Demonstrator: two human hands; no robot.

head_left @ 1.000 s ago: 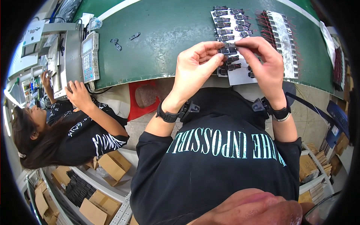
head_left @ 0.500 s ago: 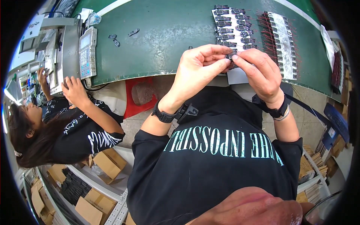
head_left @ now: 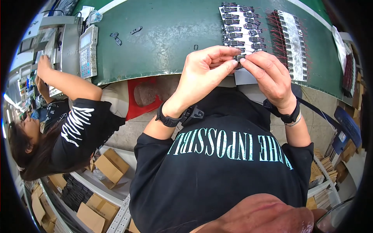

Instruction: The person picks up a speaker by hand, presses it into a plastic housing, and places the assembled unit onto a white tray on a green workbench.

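Observation:
Over the near edge of the green table point(head_left: 163, 50), a small black rectangular part point(head_left: 239, 61) is pinched between the fingertips of both hands. My left hand point(head_left: 208, 66) grips it from the left with thumb and forefinger, and my right hand point(head_left: 272, 75) from the right. Fingers cover much of the part, so its exact kind is unclear. Just beyond lies a white strip point(head_left: 239, 24) bearing rows of similar black parts. To its right, a second white strip point(head_left: 290, 33) carries small dark square pieces with thin red wires.
Several loose black parts point(head_left: 117, 41) and a small dark ring point(head_left: 196, 47) lie on the table. A grey keypad unit point(head_left: 88, 54) stands at the left, beside a co-worker point(head_left: 77, 120). Cardboard boxes point(head_left: 112, 166) fill shelves behind; a blue slatted object point(head_left: 345, 126) is at right.
Both my hands keep nearly the same pinch on the black part. The co-worker's near arm has swung away from the keypad unit, farther left over the machine.

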